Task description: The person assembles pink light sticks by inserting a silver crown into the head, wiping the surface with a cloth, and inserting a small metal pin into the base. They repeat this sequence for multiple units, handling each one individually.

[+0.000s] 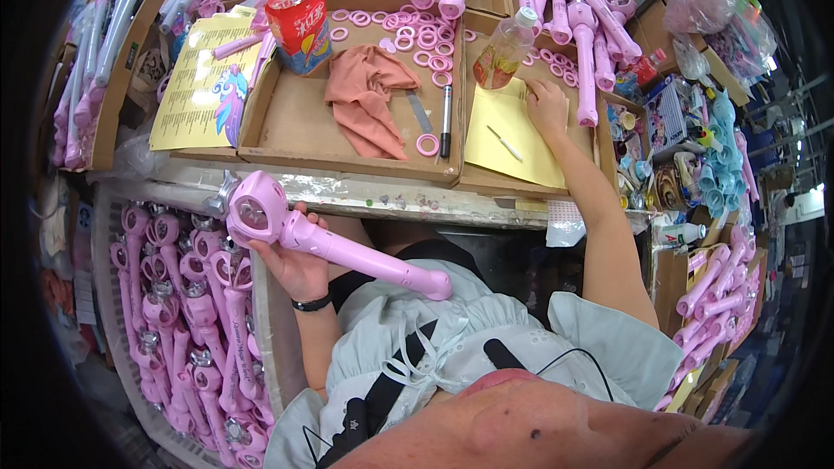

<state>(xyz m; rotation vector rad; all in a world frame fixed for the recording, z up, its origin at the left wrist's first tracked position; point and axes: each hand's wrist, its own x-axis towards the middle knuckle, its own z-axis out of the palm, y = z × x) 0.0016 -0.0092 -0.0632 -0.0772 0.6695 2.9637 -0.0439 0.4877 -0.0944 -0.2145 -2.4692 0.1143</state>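
My left hand [300,271] is wrapped round a pink toy wand [360,262] just below its round, hollow head. The wand lies slantwise over my lap, its head up at the left with a silver crown-shaped piece [221,194] on top, and its handle end down at the right. My right hand [547,108] lies on the right edge of a yellow sheet [512,152] in a cardboard tray, fingers stretched out, holding nothing. Close by stand a clear drink bottle [506,48] and several small pink rings [559,65]. A white pen-like stick [505,143] lies on the sheet.
At my left, a grey crate [109,295] is packed with pink wands. The middle cardboard tray [287,126] holds an orange cloth [369,95], a black marker [446,122] and many loose rings. A red-labelled bottle [298,17] stands at its left. More wands [717,282] are piled at right.
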